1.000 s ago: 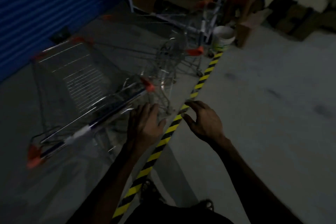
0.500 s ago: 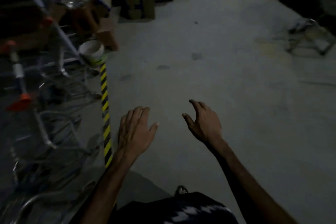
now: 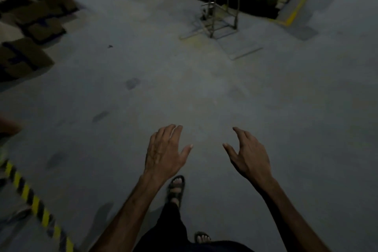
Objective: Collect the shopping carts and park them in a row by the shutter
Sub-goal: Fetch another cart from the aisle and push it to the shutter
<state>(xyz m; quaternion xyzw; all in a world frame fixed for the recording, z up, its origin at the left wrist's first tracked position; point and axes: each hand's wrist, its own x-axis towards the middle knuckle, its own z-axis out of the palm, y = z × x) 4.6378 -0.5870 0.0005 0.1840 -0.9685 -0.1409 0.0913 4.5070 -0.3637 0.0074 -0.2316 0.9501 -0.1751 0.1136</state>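
With both the left hand (image 3: 165, 154) and right hand (image 3: 248, 156) held empty and spread, the cart (image 3: 222, 16) at the floor's far edge is best approached squarely.

Left hand (image 3: 165, 152), right hand (image 3: 248, 154) outstretched, fingers relaxed, empty

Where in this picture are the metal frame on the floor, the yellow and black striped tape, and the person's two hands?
metal frame (image 3: 224, 16), head view, on its upright tubing.
striped tape (image 3: 36, 206), head view, mid-strip on the floor.
left hand (image 3: 163, 155), head view, back of hand.
right hand (image 3: 250, 157), head view, back of hand.
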